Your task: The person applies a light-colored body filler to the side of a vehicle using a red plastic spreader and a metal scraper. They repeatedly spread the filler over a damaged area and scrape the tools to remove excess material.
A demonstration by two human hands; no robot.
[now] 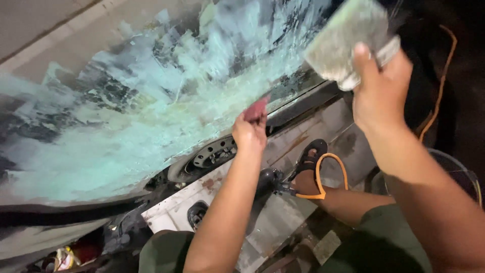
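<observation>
Head view is showing a reddish scrap of sanding paper [256, 109] being pressed against a pale green, filler-smeared body panel [151, 111], near the panel's lower edge at about 5 o'clock. The left hand [249, 132] is pinching it, fingers [251, 121] closed on the scrap from below. At 1 o'clock the right hand [379, 91] is holding a grey sanding block [348, 40] raised off the panel, fingers clamped round its lower end. Below, a sandalled foot [309, 161] is resting beside an orange hose [331, 174]. The thin scrap could well slip from the pinch, or the hose could snag the foot.
</observation>
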